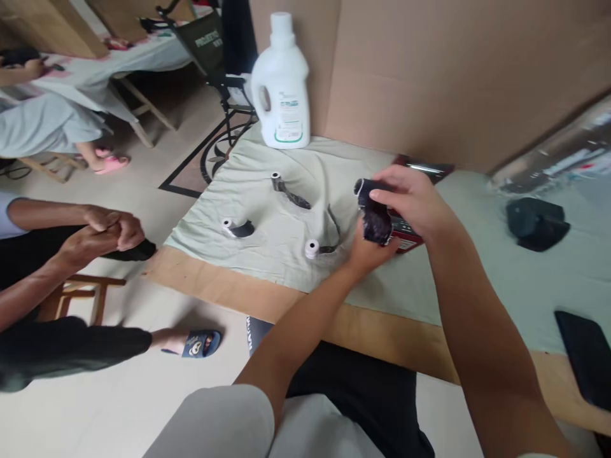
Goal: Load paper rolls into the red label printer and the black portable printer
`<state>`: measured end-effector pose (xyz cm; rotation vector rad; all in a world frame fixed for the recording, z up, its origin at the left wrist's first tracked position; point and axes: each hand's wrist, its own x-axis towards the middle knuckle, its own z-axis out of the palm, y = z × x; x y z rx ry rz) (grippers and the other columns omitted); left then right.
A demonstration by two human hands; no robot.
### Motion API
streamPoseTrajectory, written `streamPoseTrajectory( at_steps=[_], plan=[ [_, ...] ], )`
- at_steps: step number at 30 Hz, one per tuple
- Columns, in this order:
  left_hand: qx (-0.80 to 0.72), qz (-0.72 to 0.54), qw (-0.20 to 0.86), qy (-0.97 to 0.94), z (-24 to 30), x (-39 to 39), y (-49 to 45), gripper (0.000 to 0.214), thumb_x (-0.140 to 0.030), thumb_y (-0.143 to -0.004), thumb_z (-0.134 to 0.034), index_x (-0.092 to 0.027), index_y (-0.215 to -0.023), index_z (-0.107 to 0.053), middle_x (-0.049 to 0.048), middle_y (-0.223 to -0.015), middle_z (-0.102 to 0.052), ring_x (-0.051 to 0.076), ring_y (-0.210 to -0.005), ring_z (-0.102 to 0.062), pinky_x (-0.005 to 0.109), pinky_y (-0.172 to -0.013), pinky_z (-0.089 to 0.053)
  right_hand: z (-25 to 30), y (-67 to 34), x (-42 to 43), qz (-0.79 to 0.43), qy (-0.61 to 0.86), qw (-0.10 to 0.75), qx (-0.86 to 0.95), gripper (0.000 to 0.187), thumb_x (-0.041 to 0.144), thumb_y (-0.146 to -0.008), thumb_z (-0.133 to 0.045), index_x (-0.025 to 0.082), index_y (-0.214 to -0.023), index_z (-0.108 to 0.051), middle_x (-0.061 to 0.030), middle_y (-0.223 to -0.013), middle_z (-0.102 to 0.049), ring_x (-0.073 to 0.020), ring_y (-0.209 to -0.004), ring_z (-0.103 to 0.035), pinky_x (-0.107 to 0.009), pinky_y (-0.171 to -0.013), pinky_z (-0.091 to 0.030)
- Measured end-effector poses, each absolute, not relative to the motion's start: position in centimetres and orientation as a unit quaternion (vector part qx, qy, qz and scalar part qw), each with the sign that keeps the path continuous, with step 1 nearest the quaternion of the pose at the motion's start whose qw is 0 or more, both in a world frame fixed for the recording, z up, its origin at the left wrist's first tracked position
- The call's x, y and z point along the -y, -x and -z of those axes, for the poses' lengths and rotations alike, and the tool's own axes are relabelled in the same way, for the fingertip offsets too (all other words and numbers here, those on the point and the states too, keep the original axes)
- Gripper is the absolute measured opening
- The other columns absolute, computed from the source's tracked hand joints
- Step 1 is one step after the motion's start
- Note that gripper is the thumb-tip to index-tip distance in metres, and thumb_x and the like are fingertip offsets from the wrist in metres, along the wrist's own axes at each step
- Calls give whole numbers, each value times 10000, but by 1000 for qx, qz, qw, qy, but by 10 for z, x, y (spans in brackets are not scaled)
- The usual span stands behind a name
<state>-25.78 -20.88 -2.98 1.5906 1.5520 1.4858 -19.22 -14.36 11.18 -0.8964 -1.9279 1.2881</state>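
Both my hands hold a dark roll point(376, 221) with a pale edge, partly unrolled, above the cloth. My right hand point(408, 194) grips its curled upper end between thumb and fingers. Lower down, my left hand point(371, 251) has its fingers closed round the hanging end. On the cloth to the left lie three small rolls with white ends and dark strips trailing off: a near one point(314, 248), a left one point(238, 228) and a farther one point(282, 183). A dark red box point(409, 240) is partly hidden behind my hands.
A white jug point(281, 89) stands at the table's back, before a cardboard panel point(429, 76). On the right are a black object point(537, 222) and a dark flat device point(585, 356). Another person's clasped hands point(112, 232) are beside the table's left edge.
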Motion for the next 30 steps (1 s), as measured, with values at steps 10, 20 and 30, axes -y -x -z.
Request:
streamPoseTrajectory(
  at_steps=[10, 20, 30],
  plan=[
    [-563, -521, 111, -632, 34, 209, 257, 763, -280, -871, -615, -188, -1583, -357, 179, -1623, -447, 316, -1528, -413, 518, -1264, -359, -72, 109, 94, -223, 494, 257, 800, 198, 225, -796, -732, 202, -982, -796, -87, -1035, -797, -302, -1016, -709, -514, -996, -554],
    [-577, -455, 19, -678, 23, 218, 253, 404, -284, -915, -623, -241, -1311, -692, 123, -1622, -442, 322, -1485, -396, 509, -1240, -344, -59, 135, 78, -171, 510, 136, 832, 174, 145, -832, -697, 194, -968, -794, -100, -1079, -810, -301, -1065, -715, -476, -999, -520],
    [-595, -438, 4, -674, 16, 225, 249, 430, -277, -891, -630, -272, -1314, -703, 107, -1613, -464, 335, -1493, -396, 537, -1219, -369, -56, 85, 88, -263, 525, 401, 703, 341, 532, -969, -565, 272, -1013, -782, -90, -1102, -778, -314, -1081, -691, -467, -922, -578]
  ],
)
